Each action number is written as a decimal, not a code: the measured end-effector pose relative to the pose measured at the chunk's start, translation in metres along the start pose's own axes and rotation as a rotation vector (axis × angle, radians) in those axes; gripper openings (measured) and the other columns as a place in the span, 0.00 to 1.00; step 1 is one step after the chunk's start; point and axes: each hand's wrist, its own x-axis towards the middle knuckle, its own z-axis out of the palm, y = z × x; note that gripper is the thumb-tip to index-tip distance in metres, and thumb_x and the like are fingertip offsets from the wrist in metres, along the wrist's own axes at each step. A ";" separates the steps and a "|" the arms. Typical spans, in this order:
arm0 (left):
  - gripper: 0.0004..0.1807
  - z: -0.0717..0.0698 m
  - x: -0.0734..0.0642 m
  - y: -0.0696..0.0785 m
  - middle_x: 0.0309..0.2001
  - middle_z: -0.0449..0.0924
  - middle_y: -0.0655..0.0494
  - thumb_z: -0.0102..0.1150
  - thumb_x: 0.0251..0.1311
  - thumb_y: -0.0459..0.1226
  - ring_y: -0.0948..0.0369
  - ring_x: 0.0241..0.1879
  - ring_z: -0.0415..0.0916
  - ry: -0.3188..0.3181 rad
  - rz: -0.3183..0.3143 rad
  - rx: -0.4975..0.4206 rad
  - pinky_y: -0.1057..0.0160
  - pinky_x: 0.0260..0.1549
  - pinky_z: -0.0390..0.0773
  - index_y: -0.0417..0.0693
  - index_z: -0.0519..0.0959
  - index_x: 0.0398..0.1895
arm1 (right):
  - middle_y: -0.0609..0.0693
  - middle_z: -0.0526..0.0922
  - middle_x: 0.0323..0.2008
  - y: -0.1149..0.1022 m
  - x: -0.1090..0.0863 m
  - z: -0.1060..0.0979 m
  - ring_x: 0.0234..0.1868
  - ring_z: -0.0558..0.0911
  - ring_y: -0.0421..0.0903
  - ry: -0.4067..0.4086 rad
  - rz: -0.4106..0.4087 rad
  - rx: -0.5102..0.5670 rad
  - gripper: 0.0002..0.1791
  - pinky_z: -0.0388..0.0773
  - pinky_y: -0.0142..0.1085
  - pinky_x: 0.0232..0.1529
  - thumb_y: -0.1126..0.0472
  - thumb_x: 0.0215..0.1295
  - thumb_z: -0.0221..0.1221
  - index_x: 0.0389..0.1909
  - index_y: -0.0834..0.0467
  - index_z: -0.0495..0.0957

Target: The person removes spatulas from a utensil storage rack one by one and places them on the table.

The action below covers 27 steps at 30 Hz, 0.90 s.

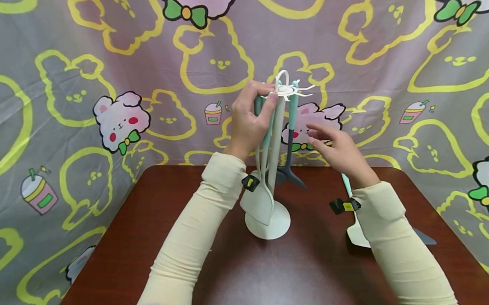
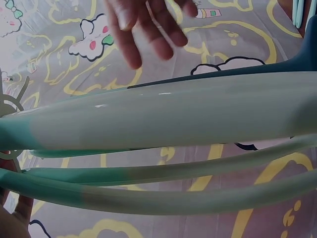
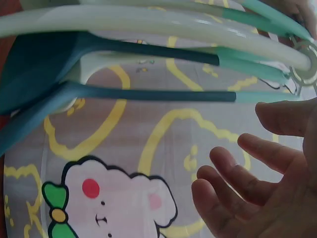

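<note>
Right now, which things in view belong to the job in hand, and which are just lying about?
In the job:
white stand, left hand at its top
pale turner and dark utensils hanging from it
right hand, free nearby

Lying about, perhaps for later:
pale-headed utensil on the table
dark piece beside the right sleeve

Head cam fwd/down over glossy brown table (image 1: 312,264); L/R wrist cams v. close-up, facing grey cartoon-print cloth (image 1: 146,70), sharing white hooked ring (image 1: 285,91).
</note>
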 end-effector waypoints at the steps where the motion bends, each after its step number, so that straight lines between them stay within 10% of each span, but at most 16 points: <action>1: 0.06 0.000 0.000 0.001 0.43 0.84 0.40 0.58 0.62 0.32 0.50 0.51 0.82 -0.001 -0.001 -0.003 0.66 0.55 0.77 0.34 0.79 0.36 | 0.62 0.77 0.63 -0.002 0.001 0.001 0.62 0.76 0.60 0.004 -0.003 0.016 0.26 0.75 0.54 0.56 0.54 0.74 0.52 0.71 0.53 0.67; 27: 0.06 0.000 0.004 0.003 0.43 0.84 0.42 0.57 0.64 0.32 0.52 0.51 0.81 -0.014 -0.013 0.002 0.66 0.57 0.76 0.37 0.80 0.36 | 0.66 0.82 0.52 -0.023 0.034 0.030 0.54 0.81 0.58 0.103 -0.040 0.191 0.22 0.78 0.46 0.52 0.64 0.71 0.53 0.65 0.63 0.71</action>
